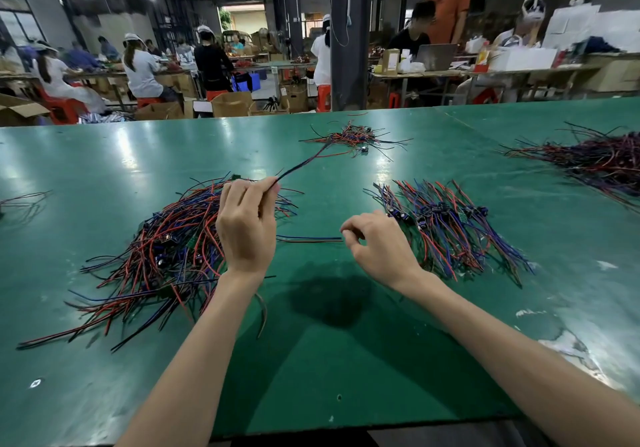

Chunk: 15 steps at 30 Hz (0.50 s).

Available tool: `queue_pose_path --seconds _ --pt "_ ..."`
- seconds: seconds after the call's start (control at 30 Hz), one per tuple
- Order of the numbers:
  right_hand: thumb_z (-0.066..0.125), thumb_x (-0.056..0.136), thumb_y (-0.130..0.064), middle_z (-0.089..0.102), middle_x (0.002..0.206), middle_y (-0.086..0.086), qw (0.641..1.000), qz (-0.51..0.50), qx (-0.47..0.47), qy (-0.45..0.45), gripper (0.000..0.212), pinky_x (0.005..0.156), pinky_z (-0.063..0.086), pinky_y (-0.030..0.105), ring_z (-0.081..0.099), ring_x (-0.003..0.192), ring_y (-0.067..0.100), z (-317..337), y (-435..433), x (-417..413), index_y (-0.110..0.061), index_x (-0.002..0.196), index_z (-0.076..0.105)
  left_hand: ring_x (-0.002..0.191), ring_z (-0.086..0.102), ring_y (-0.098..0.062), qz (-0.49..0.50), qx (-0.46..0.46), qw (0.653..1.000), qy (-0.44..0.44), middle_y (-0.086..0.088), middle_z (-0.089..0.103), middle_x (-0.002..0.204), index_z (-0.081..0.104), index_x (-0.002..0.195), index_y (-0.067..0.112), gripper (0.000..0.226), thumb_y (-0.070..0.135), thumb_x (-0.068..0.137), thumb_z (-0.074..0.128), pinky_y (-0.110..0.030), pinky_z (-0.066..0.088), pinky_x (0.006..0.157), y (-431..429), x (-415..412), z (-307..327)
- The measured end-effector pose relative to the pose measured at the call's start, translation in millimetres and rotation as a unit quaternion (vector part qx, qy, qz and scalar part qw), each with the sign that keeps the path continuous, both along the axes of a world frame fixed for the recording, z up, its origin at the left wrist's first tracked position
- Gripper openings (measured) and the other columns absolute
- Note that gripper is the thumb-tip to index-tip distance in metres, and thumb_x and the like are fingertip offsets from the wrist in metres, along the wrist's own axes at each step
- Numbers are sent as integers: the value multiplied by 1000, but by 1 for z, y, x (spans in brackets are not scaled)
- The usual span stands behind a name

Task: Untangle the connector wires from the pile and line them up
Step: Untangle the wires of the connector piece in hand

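Observation:
A tangled pile of red, blue and black connector wires (166,249) lies on the green table (104,169) at the left. My left hand (247,224) is raised over its right edge and pinches a dark wire (304,162) that sticks up and away. My right hand (377,245) hovers in the middle with curled fingers and pinches the end of a thin wire (308,239) that runs left along the table. Just right of it lies a bundle of wires (446,228) set side by side.
A small heap of wires (356,138) sits at the far middle of the table, and a bigger dark heap (595,162) at the far right. A few stray wires (20,200) lie at the left edge. Behind the table, people work at benches.

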State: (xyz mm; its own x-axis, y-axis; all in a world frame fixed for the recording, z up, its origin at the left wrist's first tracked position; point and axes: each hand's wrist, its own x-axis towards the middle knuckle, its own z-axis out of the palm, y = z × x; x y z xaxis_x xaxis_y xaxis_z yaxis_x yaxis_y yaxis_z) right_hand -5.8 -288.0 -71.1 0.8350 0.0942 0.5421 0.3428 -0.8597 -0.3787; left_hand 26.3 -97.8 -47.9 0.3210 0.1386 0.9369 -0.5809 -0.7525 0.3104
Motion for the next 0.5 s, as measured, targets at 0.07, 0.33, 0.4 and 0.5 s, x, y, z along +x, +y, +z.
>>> queue_pose_path --seconds 0.07,0.33,0.4,0.5 --pt "58 90 -15 70 87 5 999 21 50 6 14 82 42 34 54 85 24 0 4 -2 -9 92 71 68 55 -19 -53 -60 997 17 -11 64 78 71 92 -1 15 12 88 67 -19 46 66 -7 -4 4" --pt "60 89 -6 66 69 0 966 67 226 104 13 60 39 10 54 62 7 2 9 -4 -8 88 73 66 57 -9 -243 -335 886 208 3 66 74 69 83 19 3 18 84 72 -22 50 67 -11 -8 20" --pt "62 88 -7 67 71 1 950 90 266 136 11 63 42 11 56 63 4 2 10 -4 -9 89 72 61 56 -7 -306 -397 828 251 3 64 70 68 82 17 4 14 83 71 -20 49 62 -9 -8 23" --pt "63 88 -9 69 82 5 911 145 330 199 10 67 44 17 59 70 9 4 14 -6 -10 95 70 54 56 -5 -418 -469 707 324 5 63 62 64 81 11 4 9 83 67 -17 51 55 -9 -9 24"
